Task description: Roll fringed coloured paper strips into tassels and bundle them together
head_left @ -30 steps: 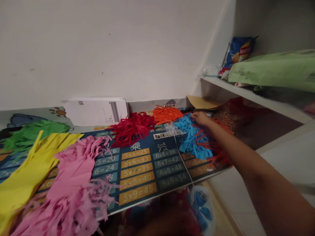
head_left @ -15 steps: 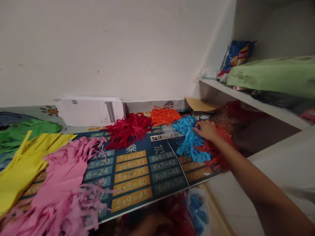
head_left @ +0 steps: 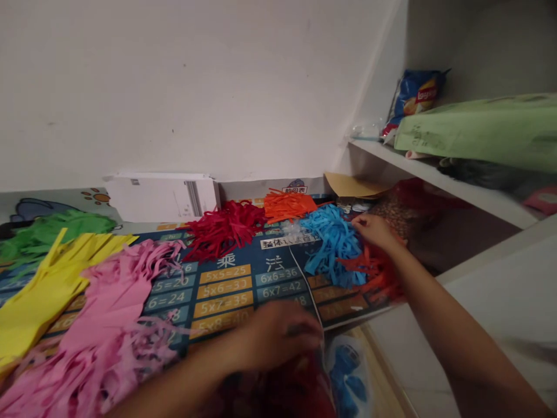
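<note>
Head view: the right hand rests with fingers curled on the heap of red-orange shredded paper strips, just beside the pile of blue paper strips on the tabletop's multiplication-chart mat. The left hand, blurred, hovers at the mat's near edge; whether it grips anything cannot be told.

math mat, w/ paper fringes, envelopes

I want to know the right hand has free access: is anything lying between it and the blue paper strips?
Nothing visible does. The right hand is already at the right edge of the blue strips, its fingers on or just above them, with red-orange strips under the wrist rather than in between.
</note>
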